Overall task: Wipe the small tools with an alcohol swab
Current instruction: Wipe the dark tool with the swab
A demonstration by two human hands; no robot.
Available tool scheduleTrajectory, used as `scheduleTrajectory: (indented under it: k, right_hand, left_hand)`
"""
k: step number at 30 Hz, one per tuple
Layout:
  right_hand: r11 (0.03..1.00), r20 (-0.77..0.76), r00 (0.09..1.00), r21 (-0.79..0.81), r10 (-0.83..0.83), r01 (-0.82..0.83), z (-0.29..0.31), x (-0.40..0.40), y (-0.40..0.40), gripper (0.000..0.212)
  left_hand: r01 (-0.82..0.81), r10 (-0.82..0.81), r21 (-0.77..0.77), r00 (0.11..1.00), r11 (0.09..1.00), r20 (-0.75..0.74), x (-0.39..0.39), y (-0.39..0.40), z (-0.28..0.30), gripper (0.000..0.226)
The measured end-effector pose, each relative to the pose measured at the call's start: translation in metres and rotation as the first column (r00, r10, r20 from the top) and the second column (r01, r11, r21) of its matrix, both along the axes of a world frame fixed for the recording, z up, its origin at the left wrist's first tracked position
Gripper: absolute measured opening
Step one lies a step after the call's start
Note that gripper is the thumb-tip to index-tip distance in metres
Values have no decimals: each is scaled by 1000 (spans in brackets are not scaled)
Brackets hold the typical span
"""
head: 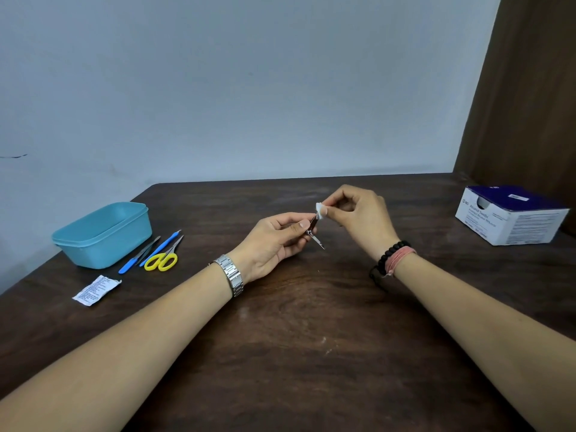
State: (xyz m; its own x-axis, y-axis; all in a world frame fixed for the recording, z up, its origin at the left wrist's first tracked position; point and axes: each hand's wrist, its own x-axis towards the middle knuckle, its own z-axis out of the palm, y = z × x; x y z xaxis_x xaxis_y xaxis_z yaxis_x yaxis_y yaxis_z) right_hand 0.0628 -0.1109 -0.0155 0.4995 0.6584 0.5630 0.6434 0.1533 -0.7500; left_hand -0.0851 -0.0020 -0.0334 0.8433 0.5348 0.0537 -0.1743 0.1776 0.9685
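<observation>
Left hand (pixel 274 241) fingers clamped on small metal tool (pixel 313 232), held above table (pixel 311 322) centre; right hand (pixel 358 213) pinches white swab (pixel 321 209) against tool's upper end. 2 blue tools (pixel 156 252), yellow scissors (pixel 162 260) beside teal tub (pixel 103 233)

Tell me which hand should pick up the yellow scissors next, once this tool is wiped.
Probably the left hand. The yellow scissors lie on its side, by the blue tub. The right hand pinches the swab and sits farther away.
</observation>
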Motion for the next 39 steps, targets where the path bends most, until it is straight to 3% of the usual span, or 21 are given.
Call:
scheduleTrajectory:
  k: [4, 10, 15, 18, 20, 24, 26, 34, 39]
  right_hand:
    - [996, 91, 994, -59, 67, -62, -5, -9, -1, 10]
    - [1000, -33, 999, 9, -29, 29, -3, 0, 1, 11]
    - [999, 30, 999, -31, 43, -42, -5, -8, 1, 10]
    - [999, -125, 992, 12, -29, 30, -3, 0, 5, 10]
    - [1000, -271, 962, 17, 7, -3, -5, 3, 4, 12]
    - [971, -588, 775, 97, 234, -220, -7, -3, 4, 11]
    - [956, -627, 727, 115, 281, -270, -8, -6, 6, 10]
    - [951, -666, 687, 129, 292, -280, -12, -10, 9, 9]
    - [945, -646, 714, 36, 270, -325, -13, -14, 10, 6]
  left_hand:
    - [-28, 28, -15, 999, 1000, 17, 0, 0, 0, 15]
    - [0, 0, 4, 1000, 1000, 1, 0, -1, 0, 20]
    - [-25, 25, -4, 999, 1000, 20, 0, -2, 0, 16]
    - [-15, 15, 24, 1000, 1000, 4, 0, -2, 0, 18]
    - [-10, 11, 39, 1000, 999, -7, 1, -3, -1, 18]
    - [-38, 38, -10, 999, 999, 12, 2, -2, -1, 18]
    - [-38, 39, -19, 999, 999, 20, 2, -1, 0, 18]
    - [-64, 66, -53, 997, 997, 39, 3, -2, 1, 14]
    - [-92, 96, -63, 994, 994, 60, 3, -2, 0, 14]
